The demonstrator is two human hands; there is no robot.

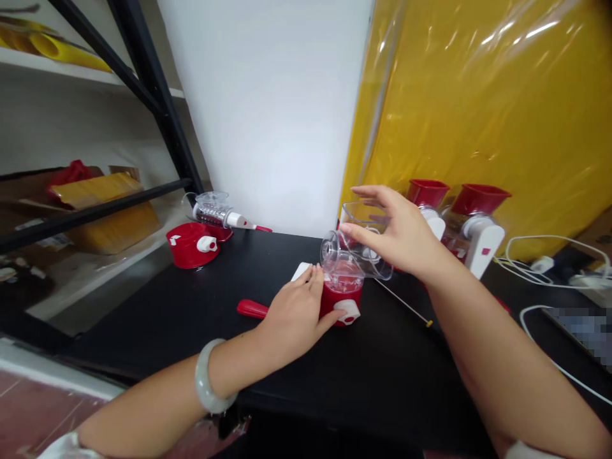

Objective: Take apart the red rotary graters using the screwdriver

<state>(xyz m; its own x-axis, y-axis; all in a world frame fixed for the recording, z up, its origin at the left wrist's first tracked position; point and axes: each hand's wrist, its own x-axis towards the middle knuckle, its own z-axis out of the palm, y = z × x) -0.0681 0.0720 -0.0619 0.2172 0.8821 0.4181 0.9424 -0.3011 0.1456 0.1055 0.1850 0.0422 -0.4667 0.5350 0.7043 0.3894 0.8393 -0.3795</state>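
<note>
My left hand (pixel 296 315) rests on the black table (pixel 201 331), its fingers pressed against the side of a red base (pixel 342 299) with a white knob. Beside that hand lies a red handle (pixel 252 309). My right hand (pixel 399 233) grips a clear plastic body (pixel 351 255), tilted and sitting on top of the red base. The fingers are wrapped over its upper part. A pale bangle (pixel 206 379) circles my left wrist.
A second red base (pixel 194 244) and a clear drum with a white and red shaft (pixel 217 213) lie at the back left. Two assembled red-and-white units (pixel 471 226) stand at the back right. White cables (pixel 549 258) trail on the right. A black shelf frame (pixel 157 102) rises on the left.
</note>
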